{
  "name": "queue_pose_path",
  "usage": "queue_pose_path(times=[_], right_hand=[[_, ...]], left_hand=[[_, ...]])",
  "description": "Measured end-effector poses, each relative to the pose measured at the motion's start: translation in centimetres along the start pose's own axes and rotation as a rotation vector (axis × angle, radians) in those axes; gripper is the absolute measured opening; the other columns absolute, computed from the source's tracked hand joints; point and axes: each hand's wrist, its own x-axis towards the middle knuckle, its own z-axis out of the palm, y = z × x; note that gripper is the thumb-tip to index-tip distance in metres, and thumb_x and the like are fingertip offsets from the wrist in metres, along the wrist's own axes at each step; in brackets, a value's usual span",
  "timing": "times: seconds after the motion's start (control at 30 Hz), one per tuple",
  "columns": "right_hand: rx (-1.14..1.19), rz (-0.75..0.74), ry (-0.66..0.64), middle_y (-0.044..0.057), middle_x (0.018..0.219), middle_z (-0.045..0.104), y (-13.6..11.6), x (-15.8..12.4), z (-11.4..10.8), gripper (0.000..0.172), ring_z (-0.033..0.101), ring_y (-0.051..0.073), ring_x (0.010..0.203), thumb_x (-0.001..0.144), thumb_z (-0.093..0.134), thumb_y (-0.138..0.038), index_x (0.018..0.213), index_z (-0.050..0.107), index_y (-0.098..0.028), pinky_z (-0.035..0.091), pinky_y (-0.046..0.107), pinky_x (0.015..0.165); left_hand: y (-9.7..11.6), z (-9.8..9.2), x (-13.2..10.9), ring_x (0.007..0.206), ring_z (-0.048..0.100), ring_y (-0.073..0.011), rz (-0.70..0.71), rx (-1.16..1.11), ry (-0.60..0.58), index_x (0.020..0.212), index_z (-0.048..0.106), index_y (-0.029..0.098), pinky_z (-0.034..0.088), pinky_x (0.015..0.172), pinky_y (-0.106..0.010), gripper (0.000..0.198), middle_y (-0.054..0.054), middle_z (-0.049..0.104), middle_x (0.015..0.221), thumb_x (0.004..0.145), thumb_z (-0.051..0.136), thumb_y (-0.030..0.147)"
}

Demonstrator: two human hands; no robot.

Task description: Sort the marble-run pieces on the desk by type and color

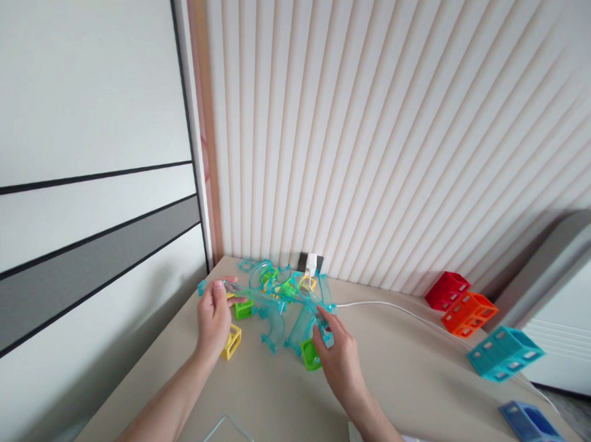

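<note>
A long clear teal track piece point(271, 298) is held level above the beige table point(406, 374). My left hand point(213, 316) is closed on its left end and my right hand point(337, 353) is pinched on its right end. Under and behind it lies a heap of teal curved track pieces point(279, 330) with small green point(310, 355) and yellow point(232, 342) cubes. The yellow cube sits just below my left hand, the green one beside my right thumb.
Red point(446, 290), orange point(470, 314), teal point(505, 352) and blue point(531, 422) hollow blocks stand along the table's right side. A white charger point(311, 263) is plugged in at the ribbed wall; its cable point(400, 311) runs right across the table. A white cabinet point(570, 311) stands at right.
</note>
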Motion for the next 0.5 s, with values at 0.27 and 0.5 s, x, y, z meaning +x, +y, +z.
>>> queue_pose_path(times=[0.27,0.5], right_hand=[[0.308,0.218,0.008,0.012,0.101,0.078,2.0,0.1,1.5,0.058,0.074,0.024,0.081,0.090,0.061,-0.053,0.133,0.064,-0.016,0.059,0.031,0.067],[0.219,0.118,0.015,0.007,0.093,0.077,1.5,-0.3,1.5,0.044,0.072,0.021,0.072,0.093,0.058,-0.058,0.115,0.068,-0.021,0.057,0.028,0.066]], left_hand=[[-0.7,0.1,-0.2,0.048,0.060,-0.0123,-0.065,-0.007,-0.065,0.085,0.057,0.021,0.050,0.040,-0.025,0.050,-0.005,0.071,0.090,0.092,0.049,0.070],[-1.2,0.6,-0.2,0.049,0.066,-0.0184,-0.061,0.016,-0.154,0.077,0.054,0.023,0.058,0.046,-0.032,0.052,0.000,0.063,0.072,0.085,0.056,0.075]])
